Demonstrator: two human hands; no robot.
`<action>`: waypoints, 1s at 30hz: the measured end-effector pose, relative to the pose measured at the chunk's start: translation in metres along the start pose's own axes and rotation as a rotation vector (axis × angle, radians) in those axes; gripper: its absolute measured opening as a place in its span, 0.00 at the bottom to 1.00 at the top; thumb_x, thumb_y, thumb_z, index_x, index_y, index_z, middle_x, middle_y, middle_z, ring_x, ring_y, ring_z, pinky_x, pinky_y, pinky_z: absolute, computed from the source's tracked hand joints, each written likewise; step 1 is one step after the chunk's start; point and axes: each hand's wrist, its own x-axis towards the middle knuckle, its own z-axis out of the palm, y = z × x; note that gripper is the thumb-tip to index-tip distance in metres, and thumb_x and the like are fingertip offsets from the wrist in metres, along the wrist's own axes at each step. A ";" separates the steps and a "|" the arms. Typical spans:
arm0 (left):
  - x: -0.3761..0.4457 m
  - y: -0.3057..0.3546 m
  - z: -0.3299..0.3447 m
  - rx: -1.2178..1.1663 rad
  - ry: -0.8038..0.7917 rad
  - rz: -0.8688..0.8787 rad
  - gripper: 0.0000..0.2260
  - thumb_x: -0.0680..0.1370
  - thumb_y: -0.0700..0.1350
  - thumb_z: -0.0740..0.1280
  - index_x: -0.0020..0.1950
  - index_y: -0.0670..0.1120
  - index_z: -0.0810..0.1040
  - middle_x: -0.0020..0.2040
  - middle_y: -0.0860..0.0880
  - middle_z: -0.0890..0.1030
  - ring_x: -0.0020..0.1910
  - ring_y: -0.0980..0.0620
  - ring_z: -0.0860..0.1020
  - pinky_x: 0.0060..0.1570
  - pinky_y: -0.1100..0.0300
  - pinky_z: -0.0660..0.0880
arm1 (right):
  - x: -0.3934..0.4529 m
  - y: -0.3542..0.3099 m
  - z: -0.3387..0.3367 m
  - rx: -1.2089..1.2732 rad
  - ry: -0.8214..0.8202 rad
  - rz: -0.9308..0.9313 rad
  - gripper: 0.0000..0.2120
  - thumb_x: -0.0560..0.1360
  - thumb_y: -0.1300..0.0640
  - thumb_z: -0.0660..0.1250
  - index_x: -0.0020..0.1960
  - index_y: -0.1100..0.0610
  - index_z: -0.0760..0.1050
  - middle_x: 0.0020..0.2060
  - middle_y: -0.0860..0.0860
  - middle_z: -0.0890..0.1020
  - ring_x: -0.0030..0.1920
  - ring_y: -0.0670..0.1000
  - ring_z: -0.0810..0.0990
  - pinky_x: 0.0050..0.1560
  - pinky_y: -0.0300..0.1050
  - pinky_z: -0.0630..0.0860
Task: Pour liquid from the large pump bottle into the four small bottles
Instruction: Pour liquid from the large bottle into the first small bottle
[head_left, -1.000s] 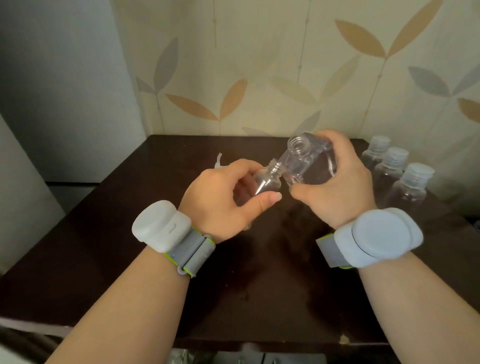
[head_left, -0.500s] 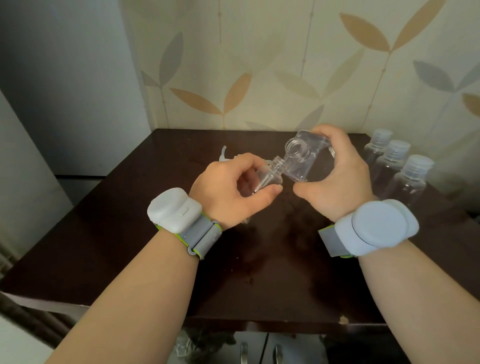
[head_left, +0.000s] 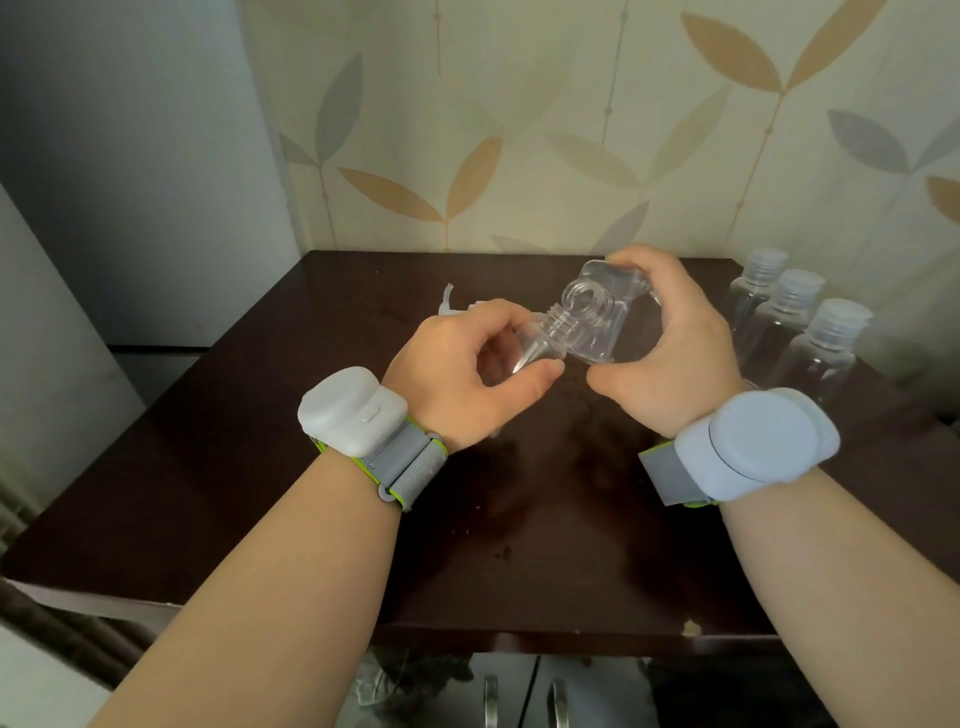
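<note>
Above table (head_left: 270, 467), hands (bottles gripped)

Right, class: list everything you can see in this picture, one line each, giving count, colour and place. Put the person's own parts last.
Large clear plastic bottle: one, open-necked, tilted, gripped above table centre.
Small clear plastic bottle: one, uncapped, its mouth beside the large bottle's neck.
Capped small clear bottles: three, whitish caps, upright at table's right.
White pump head: one, lying behind the left hand.
Dark brown wooden table: one, under everything.
Leaf-patterned wallpaper: cream, behind the table.
Wrist devices: two, white, grey straps.
Left hand: holds small bottle.
Right hand: grips large bottle.
</note>
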 end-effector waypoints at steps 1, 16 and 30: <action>0.000 0.000 0.000 -0.001 -0.006 0.001 0.08 0.71 0.47 0.71 0.48 0.48 0.78 0.31 0.57 0.73 0.25 0.64 0.69 0.30 0.76 0.63 | 0.000 0.000 0.000 0.001 0.004 -0.006 0.32 0.57 0.71 0.70 0.58 0.52 0.71 0.47 0.48 0.74 0.51 0.53 0.73 0.53 0.42 0.66; 0.000 0.000 0.001 -0.021 -0.033 -0.007 0.06 0.72 0.45 0.70 0.47 0.48 0.77 0.33 0.57 0.74 0.26 0.64 0.70 0.30 0.76 0.63 | -0.001 -0.002 -0.001 -0.013 0.030 -0.031 0.31 0.57 0.71 0.69 0.58 0.54 0.71 0.48 0.48 0.73 0.50 0.48 0.67 0.59 0.54 0.66; -0.001 -0.004 0.001 -0.019 -0.043 0.018 0.09 0.72 0.47 0.70 0.48 0.44 0.78 0.39 0.46 0.81 0.26 0.64 0.70 0.30 0.75 0.63 | -0.001 -0.003 -0.003 -0.017 0.034 -0.034 0.31 0.57 0.72 0.69 0.58 0.55 0.72 0.47 0.48 0.72 0.50 0.50 0.68 0.59 0.55 0.66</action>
